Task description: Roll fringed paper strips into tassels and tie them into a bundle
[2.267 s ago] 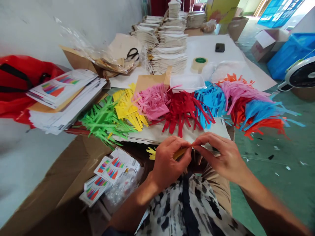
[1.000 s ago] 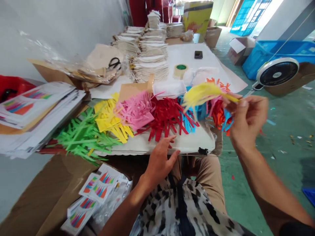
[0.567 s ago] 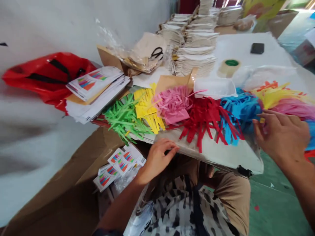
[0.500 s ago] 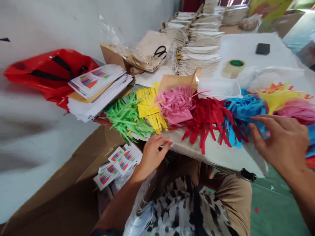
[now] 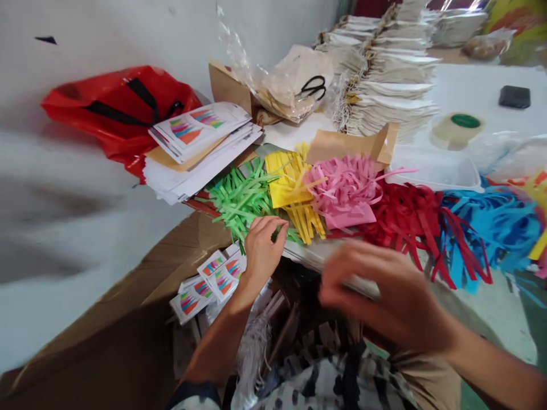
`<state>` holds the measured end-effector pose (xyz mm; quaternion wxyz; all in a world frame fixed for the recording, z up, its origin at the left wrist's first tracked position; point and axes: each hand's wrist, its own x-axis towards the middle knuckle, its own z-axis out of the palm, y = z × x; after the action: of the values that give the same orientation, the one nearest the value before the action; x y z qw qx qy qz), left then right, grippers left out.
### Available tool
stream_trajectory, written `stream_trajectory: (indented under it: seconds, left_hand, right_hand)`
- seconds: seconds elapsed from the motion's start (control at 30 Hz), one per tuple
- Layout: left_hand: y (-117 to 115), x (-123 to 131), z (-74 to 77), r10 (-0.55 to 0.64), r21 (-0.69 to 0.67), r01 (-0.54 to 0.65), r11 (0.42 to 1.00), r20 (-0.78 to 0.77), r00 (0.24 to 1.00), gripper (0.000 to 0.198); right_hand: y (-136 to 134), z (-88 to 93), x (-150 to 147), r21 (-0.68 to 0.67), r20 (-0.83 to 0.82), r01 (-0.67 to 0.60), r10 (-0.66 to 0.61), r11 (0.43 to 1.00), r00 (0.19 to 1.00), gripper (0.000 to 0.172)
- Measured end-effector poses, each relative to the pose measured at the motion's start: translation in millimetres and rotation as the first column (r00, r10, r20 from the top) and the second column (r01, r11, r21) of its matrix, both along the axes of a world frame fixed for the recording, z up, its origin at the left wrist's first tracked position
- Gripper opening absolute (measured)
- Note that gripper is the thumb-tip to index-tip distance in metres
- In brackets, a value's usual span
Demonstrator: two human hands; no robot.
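My left hand [image 5: 264,246] is at the table's near edge, against the lower side of a pile of green fringed strips [image 5: 241,196]. Its thumb and forefinger tips come together in a pinch; whether anything is between them I cannot make out. My right hand [image 5: 376,287], smeared by motion, hangs over the table edge below the red fringed strips [image 5: 405,219]. Yellow fringed strips [image 5: 293,179] and pink fringed strips [image 5: 344,188] lie between the green and the red ones. Blue fringed strips [image 5: 491,222] spread out to the right.
Behind the strips are printed cards [image 5: 199,134], a red bag [image 5: 115,117], scissors [image 5: 314,86], a clear plastic tray [image 5: 436,168], tape [image 5: 457,128] and stacked white bundles [image 5: 393,108]. More printed cards [image 5: 217,279] sit below, left of my left arm.
My right hand has swept left from the blue strips to below the red ones. My left hand has shifted slightly up and left toward the green pile. The view has turned right-to-left.
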<state>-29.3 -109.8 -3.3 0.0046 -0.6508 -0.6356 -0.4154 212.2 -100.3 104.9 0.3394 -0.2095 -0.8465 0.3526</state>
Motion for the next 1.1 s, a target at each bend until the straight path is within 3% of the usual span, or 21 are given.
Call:
stream_trajectory:
  seconds: [0.07, 0.13, 0.23, 0.33, 0.47, 0.57, 0.8, 0.93, 1.1]
  left_hand:
    - [3.9, -5.7, -0.6, 0.068, -0.011, -0.069, 0.998, -0.030, 0.997, 0.013]
    - [7.0, -11.2, -1.3, 0.114, -0.035, -0.116, 0.993, -0.067, 0.991, 0.013]
    - [7.6, -18.3, -3.1, 0.119, -0.078, -0.127, 0.989, -0.097, 0.988, 0.012]
    - [4.1, -24.4, -4.4, 0.077, -0.091, -0.079, 0.993, -0.031, 0.997, 0.011]
    - [2.2, -32.7, -2.0, 0.035, -0.048, -0.030, 0.998, 0.114, 0.993, 0.012]
    - [6.4, -37.2, 0.7, 0.024, -0.026, -0.020, 0.999, 0.158, 0.987, 0.011]
    - [25.5, -37.7, 5.9, 0.036, 0.026, -0.039, 0.999, 0.109, 0.993, 0.013]
    - [36.9, -38.2, 8.1, 0.003, 0.039, -0.007, 0.999, 0.115, 0.993, 0.016]
    - [47.4, -43.8, 8.6, -0.035, 0.044, 0.033, 0.999, 0.049, 0.998, 0.018]
  right_hand:
    - [29.4, -23.7, -36.6, 0.088, 0.130, 0.112, -0.123, 0.990, 0.984, 0.013]
    - [57.2, -48.7, -69.7, 0.258, 0.328, 0.147, -0.230, 0.955, 0.916, 0.018]
    - [87.5, -76.0, -107.8, 0.507, 0.458, 0.087, -0.354, 0.857, 0.816, 0.024]
    - [100.8, -86.8, -128.2, 0.570, 0.468, 0.055, -0.379, 0.820, 0.798, 0.028]
    - [104.9, -87.8, -131.2, 0.584, 0.457, 0.053, -0.382, 0.810, 0.803, 0.028]
    - [108.0, -84.6, -125.9, 0.567, 0.426, 0.126, -0.420, 0.814, 0.801, 0.026]
    - [115.4, -73.6, -112.5, 0.351, 0.312, 0.220, -0.336, 0.910, 0.889, 0.018]
    - [115.8, -71.0, -109.8, 0.370, 0.245, 0.307, -0.411, 0.877, 0.878, 0.014]
    - [114.4, -68.8, -110.0, 0.470, 0.179, 0.278, -0.399, 0.838, 0.899, 0.019]
